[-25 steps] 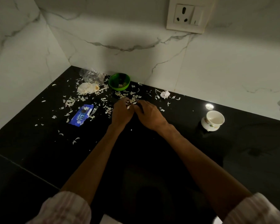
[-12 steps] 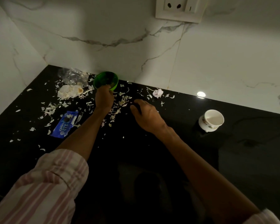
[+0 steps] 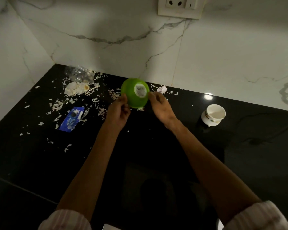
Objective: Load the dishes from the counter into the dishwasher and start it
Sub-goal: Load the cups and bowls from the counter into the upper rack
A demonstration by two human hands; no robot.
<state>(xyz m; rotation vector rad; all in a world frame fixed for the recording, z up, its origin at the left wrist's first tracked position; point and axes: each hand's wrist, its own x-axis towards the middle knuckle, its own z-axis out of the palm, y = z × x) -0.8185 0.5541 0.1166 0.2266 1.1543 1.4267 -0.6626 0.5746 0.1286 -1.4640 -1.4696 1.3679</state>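
A small green bowl [image 3: 134, 93] is turned upside down above the black counter [image 3: 40, 155], its base with a barcode sticker facing me. My left hand [image 3: 119, 112] grips its left rim. My right hand [image 3: 160, 105] holds its right side with the fingertips. Pale scraps hang and drop below the bowl's mouth. A white cup [image 3: 213, 114] with a small flower print stands upright on the counter to the right, apart from both hands.
Pale peel scraps [image 3: 60, 103] litter the counter's left half. Among them lie a blue Oreo wrapper [image 3: 72, 119], a crumpled clear bag [image 3: 78, 74], a white wad [image 3: 76, 88] and a paper ball [image 3: 162, 89]. Marble walls meet at the corner; a socket [image 3: 179, 6] sits above.
My left hand took the green bowl from the back of the counter, lifted it and tipped it over. My right hand rose from the counter to the bowl's right side.
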